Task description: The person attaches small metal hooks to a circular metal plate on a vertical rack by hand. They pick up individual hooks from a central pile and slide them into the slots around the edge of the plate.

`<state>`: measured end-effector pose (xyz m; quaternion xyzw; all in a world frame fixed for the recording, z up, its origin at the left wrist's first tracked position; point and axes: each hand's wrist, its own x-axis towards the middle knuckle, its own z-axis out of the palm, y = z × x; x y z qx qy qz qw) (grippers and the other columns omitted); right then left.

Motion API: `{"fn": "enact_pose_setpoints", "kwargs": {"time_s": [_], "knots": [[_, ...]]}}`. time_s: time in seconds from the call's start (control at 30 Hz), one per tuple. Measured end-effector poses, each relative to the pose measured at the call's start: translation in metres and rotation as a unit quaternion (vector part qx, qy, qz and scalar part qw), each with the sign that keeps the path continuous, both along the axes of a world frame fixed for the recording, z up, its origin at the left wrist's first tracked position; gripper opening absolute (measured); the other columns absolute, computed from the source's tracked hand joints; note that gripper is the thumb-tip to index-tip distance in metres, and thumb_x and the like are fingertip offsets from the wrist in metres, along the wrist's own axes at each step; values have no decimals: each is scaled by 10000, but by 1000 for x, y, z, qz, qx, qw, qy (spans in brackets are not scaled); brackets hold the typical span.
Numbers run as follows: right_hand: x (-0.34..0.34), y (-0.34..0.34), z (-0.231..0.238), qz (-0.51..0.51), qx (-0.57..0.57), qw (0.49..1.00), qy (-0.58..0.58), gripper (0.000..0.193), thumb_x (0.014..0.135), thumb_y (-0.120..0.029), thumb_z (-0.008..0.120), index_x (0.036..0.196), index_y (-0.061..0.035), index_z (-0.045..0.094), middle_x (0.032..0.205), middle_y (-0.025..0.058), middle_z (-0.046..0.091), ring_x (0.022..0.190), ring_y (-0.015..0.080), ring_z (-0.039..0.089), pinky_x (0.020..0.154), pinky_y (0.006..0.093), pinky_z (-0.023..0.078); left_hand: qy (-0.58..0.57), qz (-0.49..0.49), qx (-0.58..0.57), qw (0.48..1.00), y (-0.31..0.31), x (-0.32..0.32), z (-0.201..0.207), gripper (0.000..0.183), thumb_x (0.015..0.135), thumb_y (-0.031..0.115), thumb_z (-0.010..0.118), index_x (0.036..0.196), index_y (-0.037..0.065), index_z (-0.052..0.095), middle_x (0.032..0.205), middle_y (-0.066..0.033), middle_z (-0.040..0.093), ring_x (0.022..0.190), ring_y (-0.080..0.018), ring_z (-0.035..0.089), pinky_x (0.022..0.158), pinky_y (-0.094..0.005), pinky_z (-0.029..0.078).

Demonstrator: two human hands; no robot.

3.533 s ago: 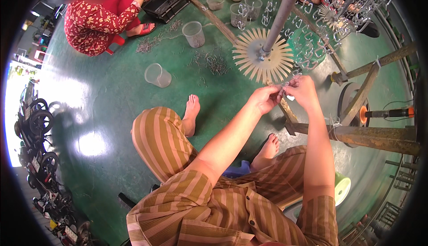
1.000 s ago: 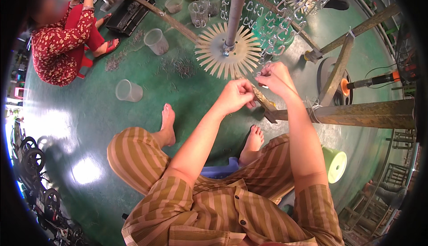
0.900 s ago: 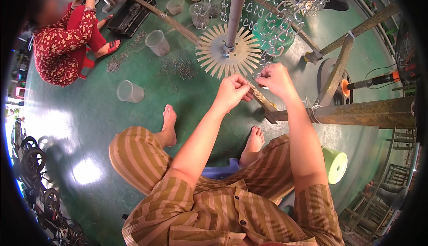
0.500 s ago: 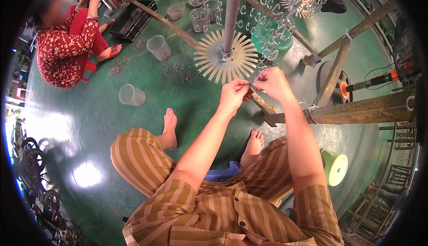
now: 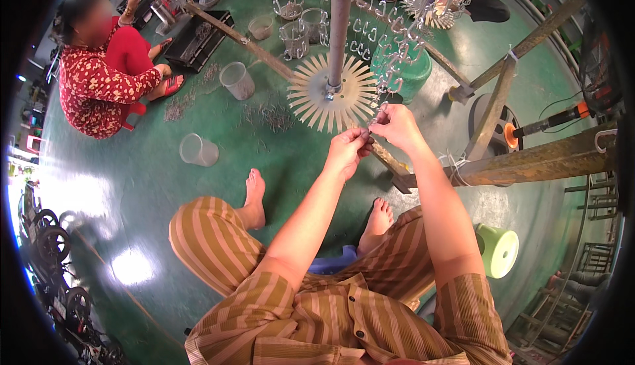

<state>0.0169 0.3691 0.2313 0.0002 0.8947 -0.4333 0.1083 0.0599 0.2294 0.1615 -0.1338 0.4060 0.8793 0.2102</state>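
My left hand [image 5: 346,153] is closed in a pinch just below the near rim of a slotted metal disc [image 5: 311,93]. What its fingertips hold is too small to make out. Beside it, my right hand [image 5: 398,128] pinches a small metal hook [image 5: 383,107] at the lower end of a hanging string. The two hands' fingertips nearly meet. Above them, linked shiny metal hooks [image 5: 397,60] dangle in strings around the disc's right side. An upright metal pole [image 5: 340,27] rises from the disc's centre.
Rusty frame beams [image 5: 529,166] run at the right. Clear plastic tubs [image 5: 198,150] and scattered metal pieces [image 5: 270,115] lie on the green floor. A green stool [image 5: 413,77] stands behind the hooks. A co-worker in red [image 5: 109,87] sits at far left. A pale green bucket [image 5: 504,254] lies near my knee.
My hands have shifted slightly down, with the right hand's fingers now at a hook on the string's end. The co-worker has lowered one arm toward the knees.
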Motion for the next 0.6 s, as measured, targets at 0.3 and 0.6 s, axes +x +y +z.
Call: {"fn": "enact_pose_setpoints", "kwargs": {"time_s": [0.3, 0.6], "knots": [[-3, -2, -7, 12, -83, 995, -49, 168, 653, -76, 726, 791, 8, 682, 668, 86, 652, 602, 116, 606, 598, 264, 497, -40, 23, 60, 997, -1, 0, -8, 142, 869, 73, 563, 982, -15, 564, 855, -79, 603, 719, -164, 568, 656, -262, 480], [-4, -7, -9, -19, -102, 994, -36, 157, 649, -62, 729, 771, 20, 675, 650, 81, 649, 555, 99, 598, 540, 256, 488, -67, 21, 35, 997, -22, 8, -10, 204, 843, 45, 569, 1035, -16, 545, 909, -107, 604, 835, -216, 595, 729, -306, 484]]}}
